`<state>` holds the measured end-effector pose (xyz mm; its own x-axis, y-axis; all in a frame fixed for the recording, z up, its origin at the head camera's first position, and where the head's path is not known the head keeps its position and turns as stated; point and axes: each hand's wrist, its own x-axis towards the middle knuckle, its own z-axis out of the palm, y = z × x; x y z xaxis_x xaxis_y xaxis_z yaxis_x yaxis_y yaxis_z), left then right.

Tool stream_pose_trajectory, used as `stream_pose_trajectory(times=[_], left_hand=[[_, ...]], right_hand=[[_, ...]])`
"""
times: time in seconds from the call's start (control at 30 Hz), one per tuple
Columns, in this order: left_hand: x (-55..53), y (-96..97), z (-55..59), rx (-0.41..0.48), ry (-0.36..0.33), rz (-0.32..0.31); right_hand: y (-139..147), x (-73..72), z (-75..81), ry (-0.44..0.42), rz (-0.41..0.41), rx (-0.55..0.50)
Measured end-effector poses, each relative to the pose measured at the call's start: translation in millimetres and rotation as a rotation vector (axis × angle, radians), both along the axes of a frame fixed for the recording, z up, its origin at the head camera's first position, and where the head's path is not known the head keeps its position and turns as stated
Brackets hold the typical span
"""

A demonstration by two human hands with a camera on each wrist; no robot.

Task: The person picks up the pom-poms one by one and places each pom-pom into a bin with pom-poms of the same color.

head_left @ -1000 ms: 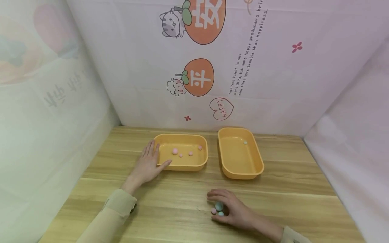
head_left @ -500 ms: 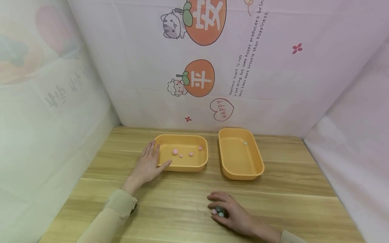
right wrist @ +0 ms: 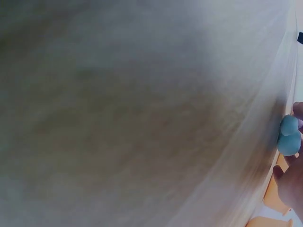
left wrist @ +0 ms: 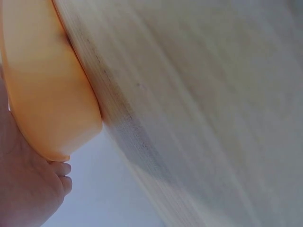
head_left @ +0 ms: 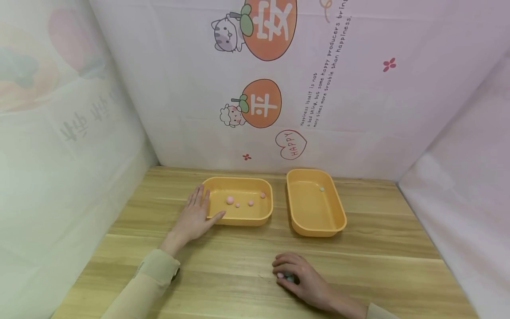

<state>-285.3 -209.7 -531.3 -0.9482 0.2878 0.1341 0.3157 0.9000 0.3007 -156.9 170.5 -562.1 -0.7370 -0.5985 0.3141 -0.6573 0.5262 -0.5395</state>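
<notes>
1. Nearest us, at the bottom of the frame, the pale wood-grain desk [head_left: 227,279] stretches beneath everything; a beige cuffed left sleeve [head_left: 139,283] comes in at the lower left, and a beige right sleeve [head_left: 379,312] just shows at the lower right.

2. Right of centre in the lower frame, we see the right hand [head_left: 306,280], its fingers and thumb curled round two matte teal balls [right wrist: 289,140]. A small matte pink ball [head_left: 280,275] sits beside them at the fingertips. The fingers hide part of the cluster, so we cannot tell how firmly either teal one is pinched.

3. Farther off, left of centre, we find the left hand [head_left: 192,221] with its fingers spread over the left end of a yellow-orange plastic left tray [head_left: 249,222]; the thumb lies across the near rim.

4. Inside that tray, near mid-frame, we count four pale pink balls [head_left: 229,200] lying apart, the largest toward the left.

5. Right of centre, a matching yellow-orange plastic right tray [head_left: 314,210] stands lengthwise; we spot one small pale green ball [head_left: 322,189] near its far right corner.

6. Behind, across the upper frame, we see a white printed cloth [head_left: 342,150] with orange fruit drawings, cartoon animals and lettering.
</notes>
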Motion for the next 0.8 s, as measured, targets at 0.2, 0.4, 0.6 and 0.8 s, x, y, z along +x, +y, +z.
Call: stream_pose_trajectory(times=[0.2, 0.4, 0.6, 0.8], left_hand=[[0.8, 0.7, -0.9, -0.004, 0.0, 0.002], [0.6, 0.9, -1.9, -0.004, -0.006, 0.005], [-0.2, 0.4, -2.2, -0.013, -0.009, 0.009], [-0.5, 0.5, -1.2, -0.014, -0.011, 0.006]], right_hand=[[-4.9, -0.1, 3.1, 0.037, 0.001, -0.019], [-10.8, -4.6, 6.3, 0.093, 0.01, -0.052], [-15.2, -14.0, 9.1, 0.176, 0.028, -0.094], [-19.4, -22.5, 16.6, 0.198, 0.025, -0.074]])
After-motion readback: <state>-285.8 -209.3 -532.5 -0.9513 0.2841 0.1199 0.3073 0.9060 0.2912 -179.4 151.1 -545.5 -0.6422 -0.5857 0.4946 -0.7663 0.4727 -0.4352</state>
